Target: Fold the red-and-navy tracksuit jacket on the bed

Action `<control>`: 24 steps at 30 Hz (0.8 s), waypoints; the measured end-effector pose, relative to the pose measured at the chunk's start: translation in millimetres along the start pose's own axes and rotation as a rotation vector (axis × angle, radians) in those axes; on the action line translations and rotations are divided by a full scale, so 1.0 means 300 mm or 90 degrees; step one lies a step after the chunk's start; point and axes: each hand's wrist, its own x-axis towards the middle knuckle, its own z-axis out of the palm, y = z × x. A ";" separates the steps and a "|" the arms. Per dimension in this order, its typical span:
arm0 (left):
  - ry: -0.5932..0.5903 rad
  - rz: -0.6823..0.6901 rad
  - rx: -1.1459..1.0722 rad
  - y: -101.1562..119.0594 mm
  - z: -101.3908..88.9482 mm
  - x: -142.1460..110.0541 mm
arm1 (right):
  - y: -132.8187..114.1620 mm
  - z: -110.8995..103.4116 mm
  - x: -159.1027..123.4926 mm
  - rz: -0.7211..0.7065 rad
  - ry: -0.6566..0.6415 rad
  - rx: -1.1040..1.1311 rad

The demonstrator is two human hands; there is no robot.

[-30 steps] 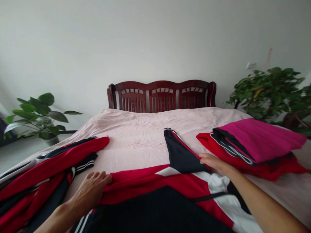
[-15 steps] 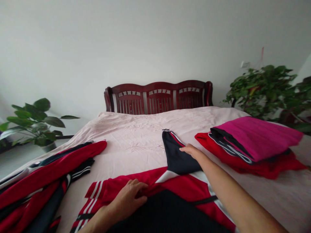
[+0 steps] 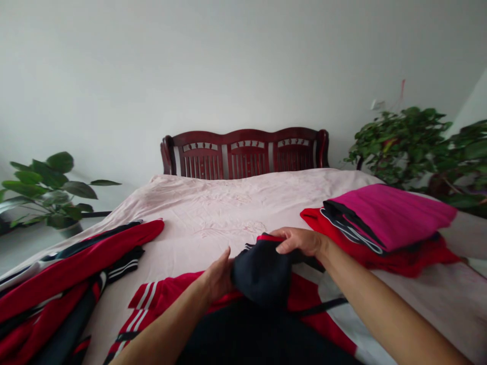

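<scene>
A red, navy and white track jacket (image 3: 182,278) lies spread at the front of the bed, with white stripes on its left cuff. Its navy sleeve (image 3: 258,271) is lifted and bent over towards me. My right hand (image 3: 300,241) pinches the sleeve near its red-edged side, thumb on top. At the sleeve's left side is my left hand (image 3: 220,276), touching the cloth with its thumb stretched up and apart; its other fingers are partly hidden behind the fabric. A dark cloth area covers the jacket's lower middle.
Red and navy garments (image 3: 87,263) lie loosely at left. A folded pile topped by a magenta garment (image 3: 395,215) sits at right. The pink bedsheet (image 3: 213,203) reaches the dark wooden headboard (image 3: 247,152). Potted plants (image 3: 57,187) flank the bed.
My right hand has drawn the navy sleeve back towards me, folding it over. My left hand has moved up and right from the jacket's red part to the sleeve.
</scene>
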 end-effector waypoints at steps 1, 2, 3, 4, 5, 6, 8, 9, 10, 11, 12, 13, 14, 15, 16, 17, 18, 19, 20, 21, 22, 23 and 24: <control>-0.002 0.005 -0.040 -0.006 0.010 0.017 | 0.003 0.014 -0.016 0.009 -0.010 -0.008; 0.010 0.021 -0.079 -0.008 0.016 0.030 | 0.005 0.025 -0.033 0.019 -0.012 -0.015; 0.027 0.051 -0.116 -0.005 0.018 0.036 | 0.008 0.032 -0.049 0.026 -0.009 -0.019; 0.041 0.091 -0.149 0.004 0.016 0.035 | 0.009 0.034 -0.066 0.030 -0.001 -0.025; 0.050 0.134 -0.175 0.018 0.011 0.024 | 0.012 0.029 -0.083 0.032 0.012 -0.037; 0.054 0.173 -0.193 0.036 0.003 0.003 | 0.016 0.018 -0.100 0.038 0.028 -0.060; 0.047 0.249 -0.219 0.074 -0.018 -0.067 | 0.034 -0.022 -0.131 0.074 0.068 -0.147; 0.043 0.287 -0.228 0.088 -0.032 -0.111 | 0.052 -0.048 -0.145 0.110 0.092 -0.205; 0.041 0.321 -0.233 0.095 -0.049 -0.158 | 0.075 -0.076 -0.158 0.154 0.118 -0.267; 0.046 0.338 -0.232 0.093 -0.068 -0.204 | 0.103 -0.104 -0.168 0.199 0.145 -0.327; 0.062 0.336 -0.230 0.083 -0.089 -0.246 | 0.135 -0.129 -0.176 0.233 0.175 -0.379; 0.093 0.314 -0.228 0.066 -0.111 -0.282 | 0.169 -0.151 -0.181 0.253 0.207 -0.421; 0.138 0.271 -0.227 0.045 -0.133 -0.310 | 0.200 -0.168 -0.184 0.256 0.238 -0.451; 0.192 0.223 -0.229 0.022 -0.153 -0.330 | 0.228 -0.181 -0.185 0.246 0.268 -0.469; 0.252 0.177 -0.232 0.000 -0.169 -0.343 | 0.249 -0.189 -0.184 0.228 0.294 -0.476; 0.307 0.137 -0.231 -0.018 -0.179 -0.351 | 0.263 -0.193 -0.182 0.210 0.315 -0.474; 0.349 0.106 -0.228 -0.031 -0.183 -0.355 | 0.269 -0.194 -0.179 0.196 0.332 -0.468; 0.373 0.091 -0.222 -0.039 -0.180 -0.359 | 0.268 -0.193 -0.177 0.186 0.346 -0.460; 0.381 0.100 -0.215 -0.040 -0.173 -0.362 | 0.262 -0.191 -0.175 0.177 0.360 -0.454; 0.377 0.134 -0.209 -0.037 -0.163 -0.368 | 0.252 -0.189 -0.173 0.170 0.371 -0.449; 0.365 0.187 -0.205 -0.032 -0.153 -0.377 | 0.242 -0.187 -0.172 0.160 0.383 -0.443; 0.352 0.256 -0.201 -0.026 -0.145 -0.387 | 0.233 -0.186 -0.170 0.146 0.402 -0.431; 0.330 0.316 -0.182 -0.022 -0.143 -0.400 | 0.226 -0.186 -0.169 0.130 0.424 -0.415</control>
